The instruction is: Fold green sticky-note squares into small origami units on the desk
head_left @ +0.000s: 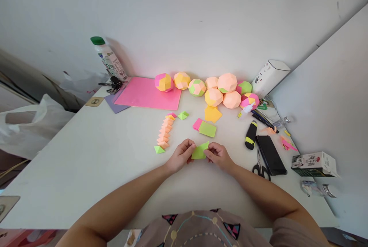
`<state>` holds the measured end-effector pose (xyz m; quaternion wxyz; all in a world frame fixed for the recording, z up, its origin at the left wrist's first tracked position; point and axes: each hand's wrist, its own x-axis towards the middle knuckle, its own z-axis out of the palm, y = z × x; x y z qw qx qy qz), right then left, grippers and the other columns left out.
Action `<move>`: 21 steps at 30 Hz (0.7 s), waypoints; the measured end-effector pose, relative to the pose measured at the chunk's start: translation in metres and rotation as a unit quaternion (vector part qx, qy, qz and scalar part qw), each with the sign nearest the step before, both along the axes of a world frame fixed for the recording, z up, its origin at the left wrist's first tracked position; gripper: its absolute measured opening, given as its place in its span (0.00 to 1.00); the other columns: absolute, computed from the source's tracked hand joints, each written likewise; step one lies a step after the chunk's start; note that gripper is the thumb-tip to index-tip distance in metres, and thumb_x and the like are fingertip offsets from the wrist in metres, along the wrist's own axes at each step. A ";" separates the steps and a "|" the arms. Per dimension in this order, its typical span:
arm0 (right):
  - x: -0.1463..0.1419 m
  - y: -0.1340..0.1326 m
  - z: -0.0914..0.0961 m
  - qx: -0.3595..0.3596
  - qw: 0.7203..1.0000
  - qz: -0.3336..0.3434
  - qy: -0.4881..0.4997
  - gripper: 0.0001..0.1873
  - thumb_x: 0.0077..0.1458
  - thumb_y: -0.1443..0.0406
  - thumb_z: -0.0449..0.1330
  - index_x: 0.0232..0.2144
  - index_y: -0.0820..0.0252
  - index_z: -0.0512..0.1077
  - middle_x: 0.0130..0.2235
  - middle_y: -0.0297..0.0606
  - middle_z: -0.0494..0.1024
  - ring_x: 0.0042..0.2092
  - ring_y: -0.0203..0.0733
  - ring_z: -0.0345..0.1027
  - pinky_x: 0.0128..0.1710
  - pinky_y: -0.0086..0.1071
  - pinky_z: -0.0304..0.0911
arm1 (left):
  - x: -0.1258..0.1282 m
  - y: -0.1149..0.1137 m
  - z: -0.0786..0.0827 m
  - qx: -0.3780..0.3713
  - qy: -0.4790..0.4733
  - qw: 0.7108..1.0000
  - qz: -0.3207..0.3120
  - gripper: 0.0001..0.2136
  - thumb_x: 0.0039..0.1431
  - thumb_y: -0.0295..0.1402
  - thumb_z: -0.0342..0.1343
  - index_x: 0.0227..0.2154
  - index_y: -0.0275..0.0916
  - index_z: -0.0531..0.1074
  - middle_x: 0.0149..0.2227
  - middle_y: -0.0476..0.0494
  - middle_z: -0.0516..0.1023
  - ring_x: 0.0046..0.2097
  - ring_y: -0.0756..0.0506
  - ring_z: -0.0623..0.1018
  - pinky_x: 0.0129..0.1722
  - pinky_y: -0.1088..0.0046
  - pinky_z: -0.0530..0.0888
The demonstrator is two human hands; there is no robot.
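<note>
Now the left hand (181, 156) and right hand (220, 156) pinch green paper (199, 152) between them over the bench (115, 151), near the spare slips (208, 129); uneven thumb pressure could crease it crooked.

Left fingers (188, 149) and right fingers (215, 149) pinching green paper (199, 152), paper balls (227, 83) by wall (184, 20), scissors (260, 164) beside phone (271, 155)

Left fingers (187, 151) partly hidden behind green paper (199, 152)
</note>
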<state>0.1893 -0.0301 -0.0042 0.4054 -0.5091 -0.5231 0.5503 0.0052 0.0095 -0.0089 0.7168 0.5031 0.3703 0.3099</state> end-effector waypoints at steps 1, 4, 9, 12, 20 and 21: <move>0.000 0.000 0.000 0.000 1.000 0.001 -0.003 0.14 0.50 0.57 0.61 0.24 0.59 0.63 0.20 0.28 0.67 0.21 0.32 0.61 0.22 0.27 0.60 | -0.001 0.000 0.001 0.004 0.002 1.000 -0.007 0.16 0.56 0.49 0.49 0.28 0.39 0.61 0.20 0.56 0.62 0.19 0.54 0.64 0.19 0.79 0.61; 0.000 0.000 0.000 0.005 1.000 -0.001 0.001 0.14 0.48 0.58 0.62 0.23 0.59 0.63 0.20 0.28 0.66 0.21 0.32 0.61 0.21 0.27 0.59 | -0.002 0.000 0.003 0.017 -0.003 0.999 -0.041 0.16 0.55 0.47 0.51 0.28 0.38 0.62 0.25 0.52 0.66 0.22 0.54 0.65 0.21 0.78 0.63; 0.001 0.001 -0.004 0.016 1.000 0.014 -0.005 0.11 0.49 0.58 0.61 0.27 0.60 0.68 0.21 0.29 0.65 0.21 0.32 0.58 0.21 0.27 0.56 | -0.002 -0.001 0.006 0.036 -0.037 0.995 -0.088 0.13 0.53 0.42 0.56 0.30 0.38 0.63 0.33 0.48 0.68 0.26 0.54 0.65 0.24 0.78 0.63; 0.002 0.001 -0.005 0.021 0.999 0.021 -0.012 0.11 0.48 0.58 0.61 0.27 0.60 0.70 0.21 0.29 0.65 0.21 0.32 0.56 0.20 0.27 0.54 | -0.001 -0.002 0.004 0.051 -0.010 0.995 -0.082 0.15 0.51 0.41 0.58 0.37 0.39 0.64 0.29 0.50 0.67 0.26 0.54 0.65 0.25 0.77 0.63; 0.002 0.001 -0.002 0.011 0.999 0.041 0.006 0.13 0.48 0.59 0.60 0.20 0.60 0.64 0.20 0.28 0.61 0.21 0.31 0.51 0.20 0.26 0.49 | 0.000 -0.003 0.001 0.020 -0.001 0.998 -0.067 0.15 0.51 0.44 0.57 0.28 0.39 0.61 0.23 0.55 0.65 0.22 0.54 0.66 0.22 0.78 0.63; 0.002 0.001 -0.002 0.007 0.999 0.042 0.015 0.13 0.49 0.59 0.60 0.20 0.60 0.63 0.20 0.28 0.61 0.21 0.31 0.52 0.21 0.26 0.50 | 0.000 -0.003 0.000 0.017 0.000 0.998 -0.054 0.15 0.52 0.44 0.56 0.28 0.39 0.61 0.23 0.55 0.65 0.21 0.54 0.66 0.21 0.77 0.63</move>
